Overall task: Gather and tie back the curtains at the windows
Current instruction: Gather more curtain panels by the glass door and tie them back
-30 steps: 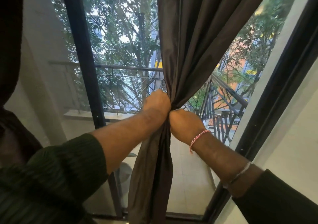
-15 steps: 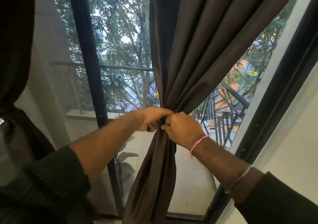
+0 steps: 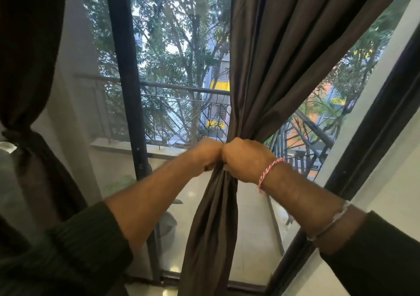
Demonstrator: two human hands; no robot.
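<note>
Both hands meet at the gathered waist of the brown curtain (image 3: 268, 68), which hangs in front of the window glass, right of the middle of the view. The left hand (image 3: 208, 153) comes in from the lower left, its fingers curled into a fist against the bunched cloth; it looks to be gripping the gather, though the fingertips are hidden on the far side. The right hand (image 3: 246, 159) comes in from the lower right, also closed into a fist on the same bunch, knuckles touching the knuckles of the left hand. Whether a tie or cord runs between the fingers cannot be told.

Above the hands the cloth spreads out in long folds toward the upper right corner. Below them it falls in a narrow, twisted tail (image 3: 211, 239) down to the bottom rail of the window.

A pink and white thread bracelet (image 3: 269, 173) circles the right wrist, and a thin metal bangle (image 3: 334, 221) sits further up the forearm, just beside the dark sleeve (image 3: 381, 257). The left arm wears a dark green ribbed sleeve (image 3: 68, 250) pushed up to the forearm.

At the far left a second dark curtain (image 3: 29, 45) is already pinched in at its middle. A black window frame post (image 3: 127, 86) stands between the two curtains. Through the glass show a balcony railing (image 3: 181, 88), trees (image 3: 177, 34) and parts of buildings.
</note>
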